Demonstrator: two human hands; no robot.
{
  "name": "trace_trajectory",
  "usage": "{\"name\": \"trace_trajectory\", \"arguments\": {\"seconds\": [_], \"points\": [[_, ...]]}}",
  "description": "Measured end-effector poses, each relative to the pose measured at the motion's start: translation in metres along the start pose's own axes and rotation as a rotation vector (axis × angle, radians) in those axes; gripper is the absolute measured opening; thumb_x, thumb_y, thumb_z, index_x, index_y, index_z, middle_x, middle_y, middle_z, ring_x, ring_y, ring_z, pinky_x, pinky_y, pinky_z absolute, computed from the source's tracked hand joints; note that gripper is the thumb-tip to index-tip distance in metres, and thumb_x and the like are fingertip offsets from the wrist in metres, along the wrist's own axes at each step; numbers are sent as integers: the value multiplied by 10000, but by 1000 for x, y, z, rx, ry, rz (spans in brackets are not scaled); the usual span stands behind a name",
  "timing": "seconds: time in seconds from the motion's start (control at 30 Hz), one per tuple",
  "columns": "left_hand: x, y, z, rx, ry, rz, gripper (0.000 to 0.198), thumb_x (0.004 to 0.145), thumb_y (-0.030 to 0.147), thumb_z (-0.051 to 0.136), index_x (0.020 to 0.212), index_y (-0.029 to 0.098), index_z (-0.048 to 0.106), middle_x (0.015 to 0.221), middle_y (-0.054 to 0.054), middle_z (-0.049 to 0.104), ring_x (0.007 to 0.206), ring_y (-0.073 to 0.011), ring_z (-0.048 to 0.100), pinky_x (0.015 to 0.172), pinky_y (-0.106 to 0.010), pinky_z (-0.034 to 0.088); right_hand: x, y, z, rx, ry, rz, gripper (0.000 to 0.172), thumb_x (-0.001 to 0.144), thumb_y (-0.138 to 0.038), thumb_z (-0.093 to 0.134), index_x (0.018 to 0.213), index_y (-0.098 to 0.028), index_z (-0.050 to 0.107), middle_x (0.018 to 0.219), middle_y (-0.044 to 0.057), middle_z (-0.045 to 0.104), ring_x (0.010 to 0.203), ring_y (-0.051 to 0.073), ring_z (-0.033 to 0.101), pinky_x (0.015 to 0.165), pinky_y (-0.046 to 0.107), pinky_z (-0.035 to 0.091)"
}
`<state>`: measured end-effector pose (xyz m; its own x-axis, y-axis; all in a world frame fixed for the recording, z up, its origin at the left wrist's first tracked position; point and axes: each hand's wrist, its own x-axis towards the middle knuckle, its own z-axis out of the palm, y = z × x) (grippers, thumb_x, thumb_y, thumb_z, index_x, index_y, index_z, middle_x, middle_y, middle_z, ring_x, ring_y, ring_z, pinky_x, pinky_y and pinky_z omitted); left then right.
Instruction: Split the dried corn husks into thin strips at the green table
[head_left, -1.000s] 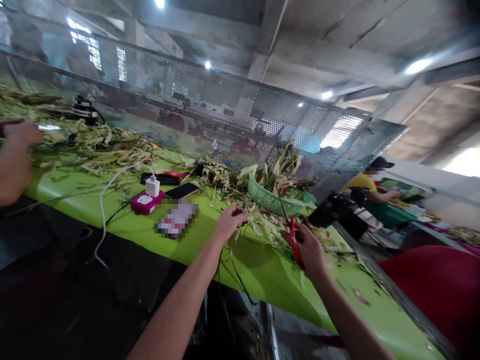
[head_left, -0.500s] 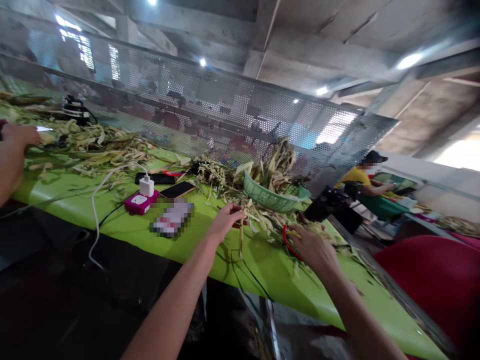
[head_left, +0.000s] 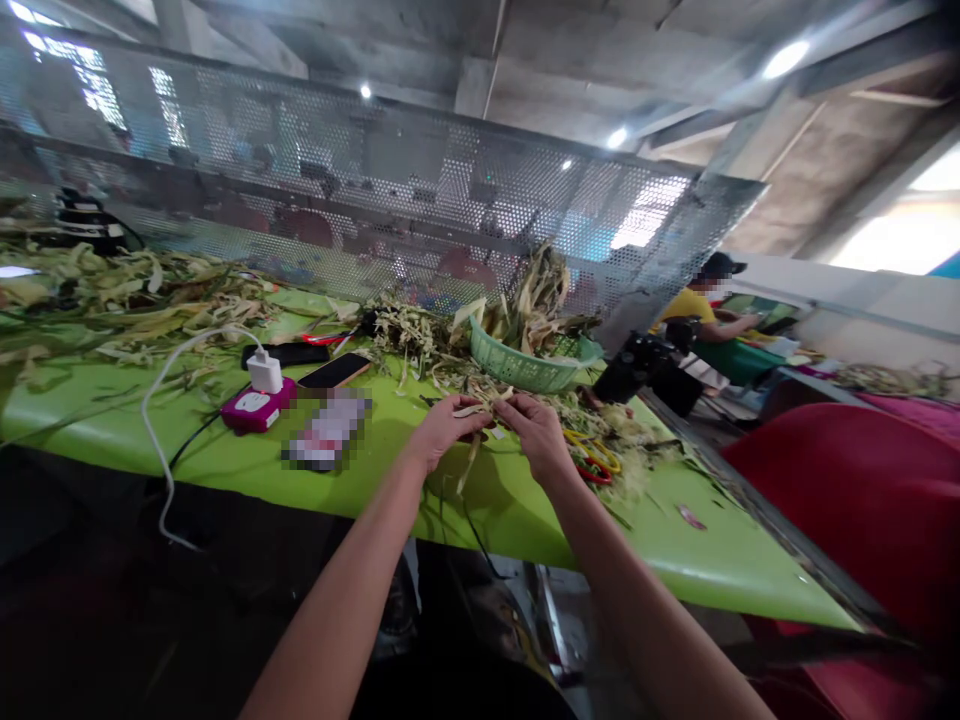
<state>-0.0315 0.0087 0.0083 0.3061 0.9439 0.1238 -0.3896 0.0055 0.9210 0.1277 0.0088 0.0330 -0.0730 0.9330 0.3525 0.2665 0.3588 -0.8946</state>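
Husk strip, pale and dry, sits pinched between both hands just above the green counter. The left hand has its fingers closed on the strip's left end, and a thin piece hangs down from it. The right hand has its fingers closed on the other end, so the two hands almost touch.

A second ago the right hand held red scissors and the hands were apart. Now the red and yellow scissors lie on the counter at about 3 o'clock from the right hand, close by. So the cutting hand is free, and both hands work the strip with bare fingers, which looks like pulling or peeling and not snipping.

At 12 o'clock from the hands stands a green basket full of husks. More husk scraps are piled far off at 10 o'clock. At 9 o'clock lie a black phone, a white charger on a pink power strip, and a blurred packet. Behind it all runs a metal mesh screen. Another person in yellow works far off at 2 o'clock.
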Motion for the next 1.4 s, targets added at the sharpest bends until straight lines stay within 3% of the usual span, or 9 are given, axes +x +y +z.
{"name": "trace_trajectory", "arguments": {"seconds": [0.37, 0.57, 0.83, 0.97, 1.07, 1.17, 1.2, 1.23, 1.4], "points": [[4, -3, -2, 332, 16, 271, 205, 728, 267, 676, 888, 154, 614, 833, -14, 638, 782, -129, 563, 756, -236, 414, 0, 5, 5, 127, 63, 69, 350, 674, -498, 715, 648, -178, 574, 546, -49, 463, 502, 92, 349, 487, 242, 260], [4, -2, -2, 450, -21, 329, 118, 756, 221, 620, 860, 166, 623, 804, -12, 620, 775, -140, 553, 748, -239, 414, -2, 10, 4, 188, 28, 127, 370, 660, -509, 718, 629, -176, 561, 511, -50, 446, 468, 82, 337, 466, 240, 245], [-1, -3, 4, 397, -83, 164, 362, 782, 445, 631, 1006, 161, 638, 945, -63, 659, 866, -170, 589, 786, -267, 432, -12, 15, -8, 160, 101, 89, 344, 693, -496, 714, 708, -172, 598, 622, -23, 543, 558, 98, 438, 536, 231, 352], [0, -4, 4, 233, -87, 113, 419, 736, 437, 693, 1024, 144, 612, 952, -80, 664, 793, -154, 630, 778, -297, 471, -16, 13, -7, 107, 76, 60, 347, 745, -513, 666, 763, -167, 640, 679, 2, 609, 627, 130, 521, 593, 245, 412], [2, -3, 3, 174, -26, 120, 394, 701, 387, 736, 981, 135, 619, 905, -77, 676, 730, -145, 638, 772, -318, 489, -15, 12, -24, -50, 51, 31, 399, 838, -528, 536, 874, -159, 685, 792, 47, 677, 706, 171, 591, 637, 272, 449], [1, 1, 4, 119, 41, 123, 319, 690, 332, 746, 918, 139, 633, 866, -60, 670, 720, -137, 630, 757, -309, 492, -14, 16, -62, -435, 90, -20, 346, 870, -438, 503, 1014, -181, 684, 1018, 78, 692, 903, 222, 609, 780, 313, 444], [0, 3, 4, 105, 56, 122, 298, 688, 318, 745, 904, 144, 636, 867, -55, 665, 715, -133, 627, 741, -298, 491, -15, 19, -76, -739, 80, -10, 330, 890, -417, 453, 1046, -224, 671, 1057, 50, 685, 921, 211, 606, 786, 303, 435], [0, 3, 4, 96, 65, 120, 284, 688, 308, 743, 901, 150, 640, 873, -51, 661, 707, -127, 623, 719, -284, 488, -16, 22, -90, -843, 71, 20, 300, 871, -378, 478, 1026, -220, 681, 1049, 63, 685, 909, 228, 605, 770, 314, 425], [1, -1, 1, 53, 55, 107, 296, 687, 309, 728, 945, 176, 670, 839, -33, 645, 587, -78, 533, 568, -220, 432, -19, 38, -125, -1034, -25, 110, 263, 769, -257, 547, 975, -225, 707, 1053, 75, 672, 888, 239, 608, 727, 297, 412]]}}
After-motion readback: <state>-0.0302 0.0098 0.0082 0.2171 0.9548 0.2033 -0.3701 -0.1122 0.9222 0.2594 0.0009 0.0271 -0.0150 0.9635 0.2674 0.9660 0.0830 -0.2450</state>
